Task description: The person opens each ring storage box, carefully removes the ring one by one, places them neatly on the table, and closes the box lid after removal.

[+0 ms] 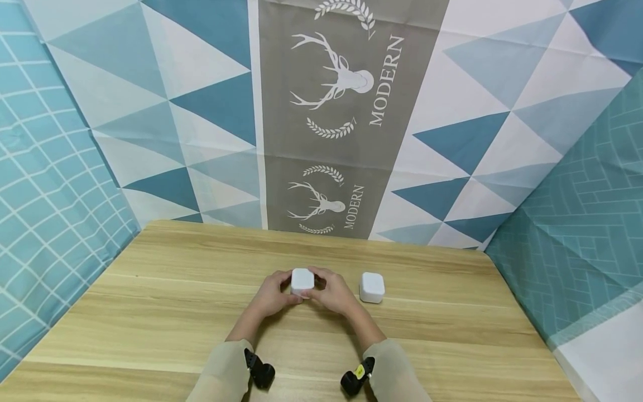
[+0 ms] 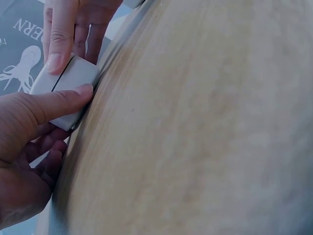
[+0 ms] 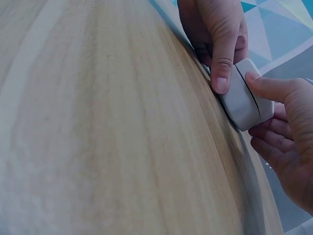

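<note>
A small white box with rounded corners [image 1: 302, 278] stands on the wooden table between both hands. A dark seam runs round it in both wrist views, dividing the lid from the base. My left hand [image 1: 272, 292] grips the base from the left, its thumb pressed to the near side. From the right, my right hand [image 1: 334, 291] pinches the lid, with the thumb [image 3: 266, 87] on the front above the seam. The fingers behind the box are partly hidden. What the box contains cannot be seen.
A second white box [image 1: 372, 286] of similar shape stands right of my right hand. The wooden table [image 1: 176, 318] ends at a patterned cloth backdrop [image 1: 331, 139] behind, with tiled-pattern cloths at both sides. Dark wrist cameras [image 1: 262, 375] sit on both sleeves.
</note>
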Demonstrator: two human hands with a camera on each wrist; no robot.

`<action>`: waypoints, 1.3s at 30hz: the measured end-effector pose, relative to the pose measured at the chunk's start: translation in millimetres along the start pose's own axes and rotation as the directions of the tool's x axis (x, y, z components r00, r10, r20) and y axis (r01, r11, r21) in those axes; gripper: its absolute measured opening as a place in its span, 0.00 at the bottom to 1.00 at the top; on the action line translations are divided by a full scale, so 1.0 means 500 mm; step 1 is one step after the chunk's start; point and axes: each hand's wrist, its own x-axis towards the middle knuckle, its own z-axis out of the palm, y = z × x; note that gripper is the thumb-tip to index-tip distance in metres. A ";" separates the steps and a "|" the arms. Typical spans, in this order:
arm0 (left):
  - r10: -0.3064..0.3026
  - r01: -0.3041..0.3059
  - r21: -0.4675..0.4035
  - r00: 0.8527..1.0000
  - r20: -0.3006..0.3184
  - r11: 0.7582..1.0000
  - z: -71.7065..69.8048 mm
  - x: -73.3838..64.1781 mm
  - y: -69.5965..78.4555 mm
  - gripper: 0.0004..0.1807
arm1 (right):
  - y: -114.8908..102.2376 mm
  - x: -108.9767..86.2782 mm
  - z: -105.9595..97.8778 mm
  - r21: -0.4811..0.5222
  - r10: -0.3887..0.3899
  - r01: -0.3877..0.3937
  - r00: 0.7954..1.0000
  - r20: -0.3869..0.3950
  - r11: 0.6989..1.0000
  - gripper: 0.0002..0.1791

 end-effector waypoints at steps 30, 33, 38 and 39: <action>0.011 -0.011 -0.002 1.000 0.010 1.000 0.000 0.007 -0.001 0.37 | 0.001 0.004 -0.007 0.066 0.018 -0.019 1.000 0.010 0.998 0.35; 0.009 -0.009 0.002 1.000 0.010 1.000 0.000 0.007 -0.002 0.37 | 0.001 0.005 -0.007 0.065 0.014 -0.015 1.000 0.008 0.998 0.35; 0.001 -0.001 0.006 1.000 0.011 1.000 0.001 0.006 -0.004 0.38 | 0.001 0.005 -0.005 0.067 0.014 -0.015 1.000 0.016 0.998 0.35; 0.000 -0.001 0.009 1.000 0.011 1.000 0.001 0.006 -0.004 0.38 | 0.002 0.005 -0.004 0.068 0.017 -0.018 1.000 0.016 0.998 0.35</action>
